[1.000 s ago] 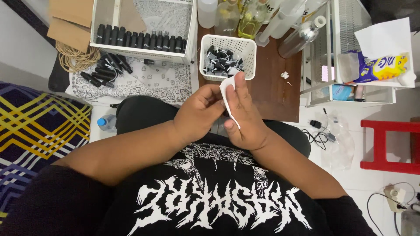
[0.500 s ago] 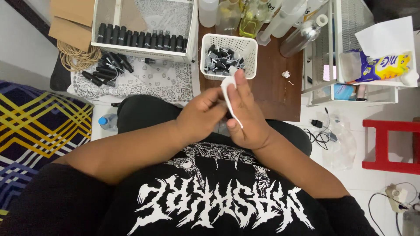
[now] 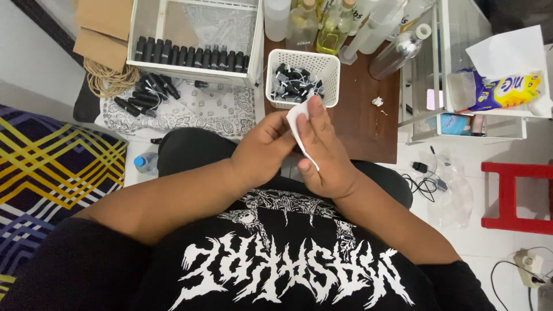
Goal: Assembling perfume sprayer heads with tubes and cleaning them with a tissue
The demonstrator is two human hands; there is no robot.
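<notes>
My left hand (image 3: pixel 262 151) and my right hand (image 3: pixel 324 152) meet in front of my chest, just near of a small brown table (image 3: pixel 368 124). A thin white sheet (image 3: pixel 298 128), like a tissue or wipe, is pressed between them, its edge showing along my right palm. Whether something is wrapped inside it is hidden by my fingers. Directly beyond my fingertips stands a white slotted basket (image 3: pixel 326 64) filled with several small black caps.
A white wire crate (image 3: pixel 193 70) holds a row of black bottles, with more loose on a patterned cloth (image 3: pixel 190 109). Clear bottles (image 3: pixel 322 23) stand at the table's back. A white rack (image 3: pixel 461 118) with packets is right, a red stool (image 3: pixel 515 196) beyond it.
Both hands stay together on the white sheet; the fingers shift only slightly. Nothing else has moved.
</notes>
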